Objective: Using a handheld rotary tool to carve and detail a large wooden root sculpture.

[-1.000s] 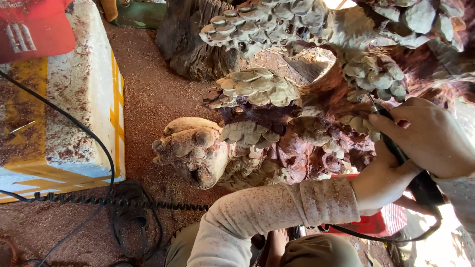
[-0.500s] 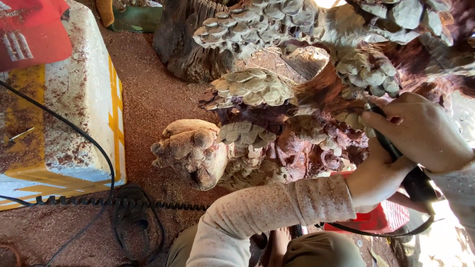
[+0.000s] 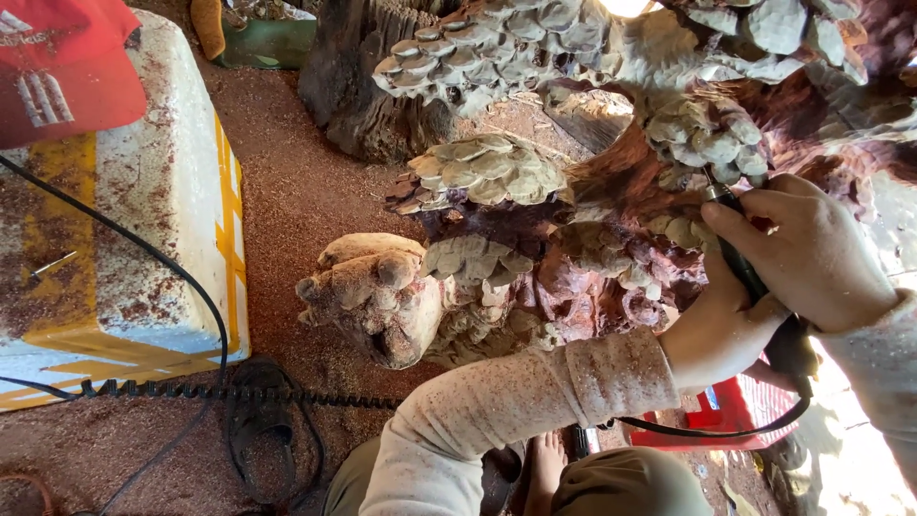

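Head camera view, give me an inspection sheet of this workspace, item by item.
Surface: floor covered in reddish sawdust.
Job's things: scaly wood carving; black rotary tool, tip against the carving.
Clutter: dusty white foam box with yellow stripes; red cap on it; red container.
Grippers: left hand braces the tool from below; right hand grips it from above.
Cables: black cord across the box; coiled cord on the floor.
Surroundings: dark stump; green object.
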